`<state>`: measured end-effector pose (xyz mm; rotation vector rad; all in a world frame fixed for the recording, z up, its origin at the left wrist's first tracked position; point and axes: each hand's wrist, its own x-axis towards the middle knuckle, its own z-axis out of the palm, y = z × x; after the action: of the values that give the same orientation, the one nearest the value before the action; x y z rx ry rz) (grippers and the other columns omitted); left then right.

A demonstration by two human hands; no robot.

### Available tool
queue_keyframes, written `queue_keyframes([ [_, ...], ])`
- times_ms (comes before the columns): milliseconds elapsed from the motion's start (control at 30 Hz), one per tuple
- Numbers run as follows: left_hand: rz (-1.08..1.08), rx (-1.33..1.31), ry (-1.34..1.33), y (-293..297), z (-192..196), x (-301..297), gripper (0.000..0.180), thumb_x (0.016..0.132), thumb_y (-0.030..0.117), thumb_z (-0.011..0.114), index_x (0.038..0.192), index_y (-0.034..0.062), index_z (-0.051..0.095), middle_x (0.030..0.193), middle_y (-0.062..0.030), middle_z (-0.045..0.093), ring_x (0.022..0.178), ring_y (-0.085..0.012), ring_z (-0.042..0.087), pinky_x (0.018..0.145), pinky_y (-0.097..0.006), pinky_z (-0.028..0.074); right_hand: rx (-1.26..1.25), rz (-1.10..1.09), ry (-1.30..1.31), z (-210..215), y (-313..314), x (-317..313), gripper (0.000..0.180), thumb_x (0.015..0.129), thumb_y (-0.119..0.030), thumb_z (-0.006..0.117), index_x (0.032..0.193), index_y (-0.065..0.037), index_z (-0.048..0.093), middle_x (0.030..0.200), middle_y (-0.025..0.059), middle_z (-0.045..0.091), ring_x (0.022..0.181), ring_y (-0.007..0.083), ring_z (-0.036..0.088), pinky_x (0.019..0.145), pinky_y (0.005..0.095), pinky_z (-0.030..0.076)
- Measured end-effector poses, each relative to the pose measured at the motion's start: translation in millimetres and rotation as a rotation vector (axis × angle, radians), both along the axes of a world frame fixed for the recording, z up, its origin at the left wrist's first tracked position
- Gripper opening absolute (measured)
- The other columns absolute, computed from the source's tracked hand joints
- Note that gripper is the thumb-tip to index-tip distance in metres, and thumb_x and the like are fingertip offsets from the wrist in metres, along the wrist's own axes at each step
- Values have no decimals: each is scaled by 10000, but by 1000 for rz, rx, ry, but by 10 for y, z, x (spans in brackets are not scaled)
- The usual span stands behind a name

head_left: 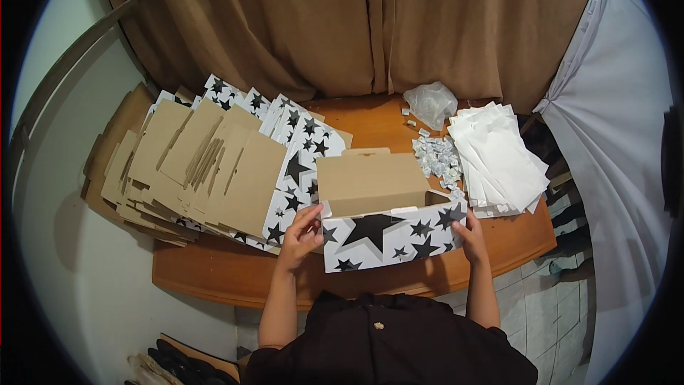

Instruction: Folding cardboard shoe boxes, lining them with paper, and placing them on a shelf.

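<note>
White, black-starred, oblong cardboard box spans left hand and right hand

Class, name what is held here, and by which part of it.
The open star-patterned box, held at its two ends: left hand on one, right hand on the other.

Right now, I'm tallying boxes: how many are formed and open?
1: the star-patterned box, held between the left hand and right hand. Others could be hidden.

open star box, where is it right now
In the head view, the open star box is just right of centre, held between the left hand and the right hand, with flattened cardboard to its left and small packets behind its right end.
</note>
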<state>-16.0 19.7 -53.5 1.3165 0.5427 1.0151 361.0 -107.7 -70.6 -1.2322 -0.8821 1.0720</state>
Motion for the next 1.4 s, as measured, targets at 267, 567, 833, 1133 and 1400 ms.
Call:
queue_keyframes([
  [267, 246, 233, 302, -376, -790, 38, 613, 738, 245, 687, 1284, 42, 496, 1360, -178, 390, 1262, -305, 382, 1042, -386, 293, 79, 7, 41, -579, -166, -263, 842, 582, 62, 754, 1319, -63, 366, 1305, 79, 407, 1155, 207, 470, 865, 327, 484],
  [567, 465, 481, 781, -682, -1116, 211, 579, 753, 319, 728, 1218, 29, 543, 1335, -218, 421, 1202, -359, 452, 962, -401, 403, 16, -58, 260, -932, -214, -242, 550, 853, -125, 519, 1361, -45, 323, 1353, 112, 386, 1248, 223, 378, 1045, 339, 280],
  [833, 453, 713, 844, -602, -1240, 142, 437, 722, 399, 726, 1036, 101, 663, 1253, -207, 483, 1115, -366, 490, 896, -405, 434, 14, -290, -466, -1123, -149, -455, 435, 930, -97, 393, 1344, 38, 379, 1374, 189, 416, 1295, 269, 374, 1062, 334, 264],
  [1133, 462, 830, 722, -547, -1361, 258, 343, 697, 359, 750, 913, 105, 672, 1284, -218, 455, 1181, -425, 433, 965, -522, 351, -71, -361, -641, -819, -82, -529, 447, 877, 5, 389, 1323, 22, 405, 1302, 228, 479, 1235, 307, 452, 996, 327, 356],
  [1400, 404, 794, 895, -552, -1249, 550, 436, 634, 311, 795, 999, 125, 647, 1296, -187, 451, 1256, -422, 360, 1014, -586, 244, -83, -316, -491, -815, -93, 14, 389, 883, -89, 464, 1261, 2, 479, 1213, 215, 537, 1117, 350, 516, 933, 349, 403],
])
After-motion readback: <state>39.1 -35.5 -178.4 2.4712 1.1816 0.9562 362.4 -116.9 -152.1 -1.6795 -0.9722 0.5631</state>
